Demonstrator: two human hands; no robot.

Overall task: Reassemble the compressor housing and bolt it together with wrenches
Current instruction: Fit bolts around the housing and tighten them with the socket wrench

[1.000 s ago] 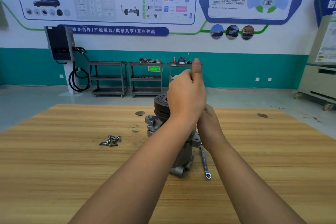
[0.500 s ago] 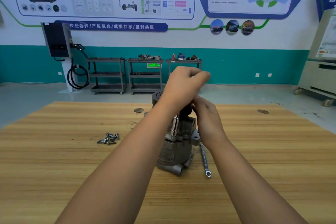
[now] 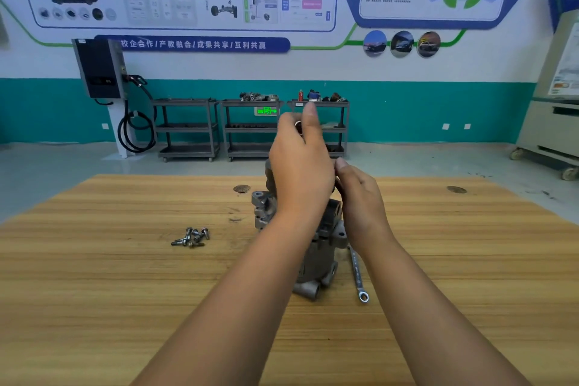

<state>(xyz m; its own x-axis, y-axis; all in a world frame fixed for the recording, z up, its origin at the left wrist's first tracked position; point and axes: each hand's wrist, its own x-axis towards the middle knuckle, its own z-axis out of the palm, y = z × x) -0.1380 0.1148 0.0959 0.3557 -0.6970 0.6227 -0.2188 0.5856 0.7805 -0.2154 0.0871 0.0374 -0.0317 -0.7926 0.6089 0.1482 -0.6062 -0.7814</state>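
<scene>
Left hand (image 3: 300, 166) raised above the table's centre, back of the hand toward the camera, thumb pointing up. Its fingers are curled closed around a small metal ring (image 3: 298, 126), which peeks out between thumb and forefinger; the rest of that item is hidden inside the grip. Right hand (image 3: 360, 200) sits just beside and slightly below the left, fingers together and lightly bent, tips angled toward the left hand. Whether they hold or touch anything cannot be told, since the left hand covers them.

Directly under both hands stands the compressor housing (image 3: 316, 257), upright on the wooden table (image 3: 94, 291). It is grey cast metal with mounting lugs and ports near its base; its top is blocked by the hands. A wrench (image 3: 357, 273) lies flat on the table just right of the housing, ring end nearest the camera. A small cluster of bolts (image 3: 191, 236) lies well to the left.
</scene>
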